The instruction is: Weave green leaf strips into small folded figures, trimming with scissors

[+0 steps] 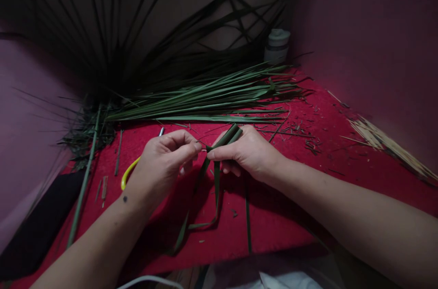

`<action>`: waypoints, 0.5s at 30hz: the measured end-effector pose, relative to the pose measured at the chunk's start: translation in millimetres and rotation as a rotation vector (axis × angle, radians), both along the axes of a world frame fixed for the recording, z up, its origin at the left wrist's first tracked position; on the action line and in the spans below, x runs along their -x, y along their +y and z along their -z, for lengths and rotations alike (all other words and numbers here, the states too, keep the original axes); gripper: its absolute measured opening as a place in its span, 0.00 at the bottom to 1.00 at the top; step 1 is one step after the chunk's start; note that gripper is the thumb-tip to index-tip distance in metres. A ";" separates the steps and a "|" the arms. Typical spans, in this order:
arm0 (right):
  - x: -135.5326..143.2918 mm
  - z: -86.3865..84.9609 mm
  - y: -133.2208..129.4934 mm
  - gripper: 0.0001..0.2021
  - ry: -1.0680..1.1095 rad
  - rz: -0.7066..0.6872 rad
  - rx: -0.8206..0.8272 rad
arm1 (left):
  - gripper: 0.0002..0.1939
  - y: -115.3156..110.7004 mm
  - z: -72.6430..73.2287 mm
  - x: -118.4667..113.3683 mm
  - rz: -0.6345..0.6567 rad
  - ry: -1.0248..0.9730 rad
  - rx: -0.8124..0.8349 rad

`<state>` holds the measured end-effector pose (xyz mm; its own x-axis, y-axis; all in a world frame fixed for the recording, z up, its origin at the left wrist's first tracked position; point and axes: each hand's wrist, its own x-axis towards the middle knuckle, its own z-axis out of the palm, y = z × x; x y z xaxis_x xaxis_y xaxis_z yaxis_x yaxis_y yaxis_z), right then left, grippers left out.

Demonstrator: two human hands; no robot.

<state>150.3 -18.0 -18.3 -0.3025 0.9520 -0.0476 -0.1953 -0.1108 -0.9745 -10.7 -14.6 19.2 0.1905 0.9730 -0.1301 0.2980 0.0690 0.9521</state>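
Note:
My right hand (pixel 246 150) is closed round a folded green leaf strip (pixel 226 136), thumb pressed on its near end. Loose tails of the leaf (pixel 216 188) hang below the fingers toward the red cloth. To the left, my left hand (pixel 173 152) pinches a thin dark strand (pixel 202 145) between thumb and forefinger; the strand runs to the folded leaf. Under the left wrist lies a tool with a yellow handle (pixel 128 172) and a metal tip (pixel 161 131); the hand hides the rest, so its kind does not show.
Long green leaves (pixel 201 95) lie across the back of the red cloth (pixel 273 225). Pale thin sticks (pixel 386 141) rest at the right, a lidded jar (pixel 277 46) stands behind, and a black object (pixel 44 225) lies at the left. Leaf scraps (pixel 311 143) are scattered about.

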 end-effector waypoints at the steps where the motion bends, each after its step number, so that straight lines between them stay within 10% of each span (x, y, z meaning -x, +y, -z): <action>1: 0.1 -0.7 -0.1 0.07 -0.008 0.000 0.015 | 0.09 -0.2 0.3 -0.1 -0.004 0.010 -0.009; 9: 1.3 -7.3 -1.5 0.06 -0.103 -0.014 0.109 | 0.10 1.7 -4.9 1.3 0.033 0.297 -0.096; 15: 0.6 -5.7 0.3 0.10 -0.153 -0.005 0.126 | 0.06 -2.8 1.3 6.4 0.171 0.951 -0.819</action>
